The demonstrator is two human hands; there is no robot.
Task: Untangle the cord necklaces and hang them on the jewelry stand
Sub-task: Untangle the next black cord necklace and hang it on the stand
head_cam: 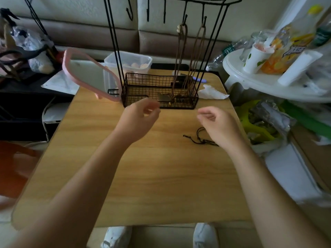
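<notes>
Two necklaces [186, 58] hung, one cord [200, 136] loose

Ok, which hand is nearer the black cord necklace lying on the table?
Right. The right hand hovers just above and beside the black cord necklace, partly covering it. The left hand is farther off, by the stand's wire basket.

Two bare arms reach forward, side by side. The left hand [138, 116] is up in the air with its fingers softly curled, and it holds nothing. The right hand [217, 123] is a bit apart from it, fingers loosely bent too, and also holds nothing. The hands do not touch.
</notes>
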